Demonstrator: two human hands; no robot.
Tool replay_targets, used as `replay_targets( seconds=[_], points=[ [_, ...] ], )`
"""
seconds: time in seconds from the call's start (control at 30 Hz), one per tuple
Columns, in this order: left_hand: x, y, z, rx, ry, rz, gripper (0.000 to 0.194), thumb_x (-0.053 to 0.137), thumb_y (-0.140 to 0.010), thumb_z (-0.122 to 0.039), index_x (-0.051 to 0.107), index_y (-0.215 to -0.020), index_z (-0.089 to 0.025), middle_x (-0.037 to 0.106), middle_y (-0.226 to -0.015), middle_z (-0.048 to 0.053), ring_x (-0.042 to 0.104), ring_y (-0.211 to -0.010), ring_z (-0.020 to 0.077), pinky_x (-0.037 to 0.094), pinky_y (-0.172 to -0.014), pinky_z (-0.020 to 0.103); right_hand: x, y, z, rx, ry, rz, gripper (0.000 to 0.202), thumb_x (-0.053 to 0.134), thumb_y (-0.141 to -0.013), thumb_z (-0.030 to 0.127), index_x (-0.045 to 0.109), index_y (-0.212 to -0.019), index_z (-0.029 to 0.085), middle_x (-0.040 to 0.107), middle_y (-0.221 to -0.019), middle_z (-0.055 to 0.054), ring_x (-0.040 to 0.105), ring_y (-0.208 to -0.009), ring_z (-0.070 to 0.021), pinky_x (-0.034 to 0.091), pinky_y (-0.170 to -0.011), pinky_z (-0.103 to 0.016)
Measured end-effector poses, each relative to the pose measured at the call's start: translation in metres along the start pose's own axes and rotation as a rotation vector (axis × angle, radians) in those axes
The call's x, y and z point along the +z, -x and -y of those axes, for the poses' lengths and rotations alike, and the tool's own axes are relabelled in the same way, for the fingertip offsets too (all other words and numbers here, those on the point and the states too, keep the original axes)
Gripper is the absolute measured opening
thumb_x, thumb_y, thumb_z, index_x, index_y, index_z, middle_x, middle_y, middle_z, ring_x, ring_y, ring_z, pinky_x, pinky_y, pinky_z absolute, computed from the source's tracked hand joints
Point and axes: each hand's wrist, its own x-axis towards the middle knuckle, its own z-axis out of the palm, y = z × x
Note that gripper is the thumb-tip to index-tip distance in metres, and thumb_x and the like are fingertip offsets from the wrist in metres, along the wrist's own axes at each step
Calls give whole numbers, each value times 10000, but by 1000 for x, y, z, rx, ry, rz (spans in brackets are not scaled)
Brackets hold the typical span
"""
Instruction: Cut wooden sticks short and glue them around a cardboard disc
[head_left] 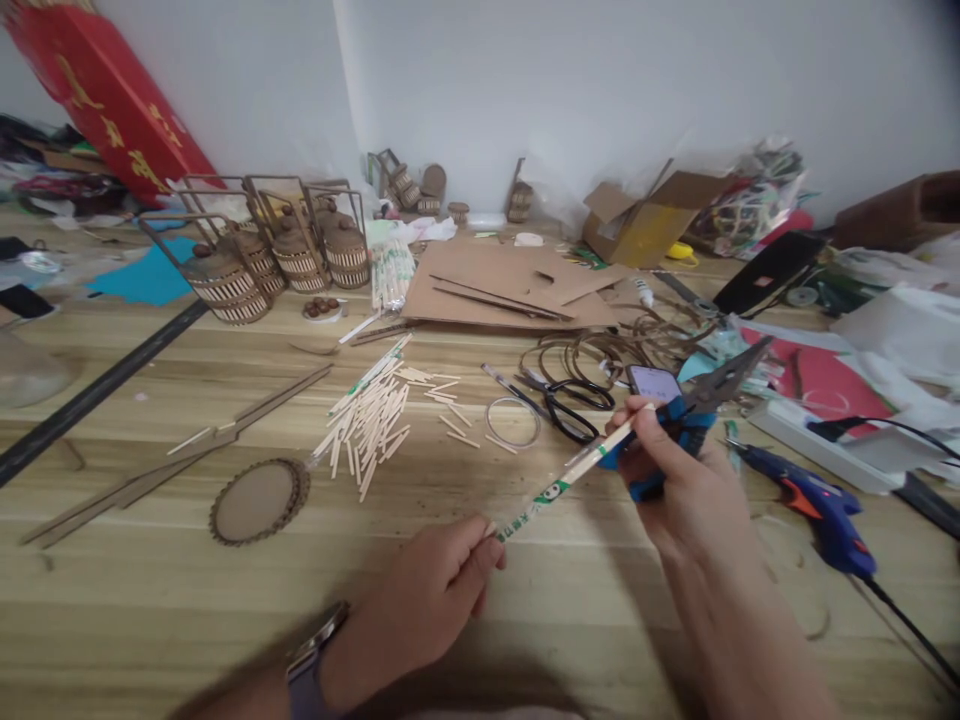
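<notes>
My left hand (446, 575) pinches the near end of the wrapped chopsticks (553, 492) between thumb and fingers. My right hand (686, 480) pinches their far end and also holds the blue-handled pliers (712, 388), nose pointing away from me. The chopsticks slant above the tabletop (150, 610), right of a loose pile of short sticks (373, 425). A blue glue gun (832, 515) lies beside my right forearm.

One head-worn cam looked fwd & down at the table (135, 610) from close above, w/ the wall (525, 80) beyond at top of view
</notes>
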Motion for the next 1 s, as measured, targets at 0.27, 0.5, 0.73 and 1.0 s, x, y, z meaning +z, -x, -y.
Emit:
replay_targets(
  seconds=[0.27,0.5,0.73,1.0],
  points=[
    [10,-3,4,-44,151,-36,400,312,-988,-473,532,-774,-217,610,-588,-21,563,-565,152,386,-586,255,17,55,-41,294,130,242,420,822,-642,524,672,-843,187,616,-695,-5,543,-640,-150,454,-585,-269],
    [4,-4,7,22,192,-97,479,340,-984,-524,606,-772,-187,654,-655,18,580,-597,151,397,-594,257,20,52,-26,68,586,481,316,630,-808,513,589,-751,205,506,-629,21,457,-611,-151,381,-575,-275],
    [-10,-14,15,-15,596,-454,518,512,-864,-655,627,-903,-151,434,-472,-70,368,-448,106,291,-457,222,25,70,-13,70,953,945,104,531,-820,236,541,-722,204,549,-659,19,449,-616,-139,321,-566,-259],
    [-51,-22,19,85,901,-989,230,598,-904,-365,598,-780,-171,372,-436,-86,288,-412,79,266,-412,180,-20,59,-6,-22,1143,873,90,530,-836,261,589,-776,228,685,-773,-41,615,-722,-218,412,-636,-299]
  ],
)
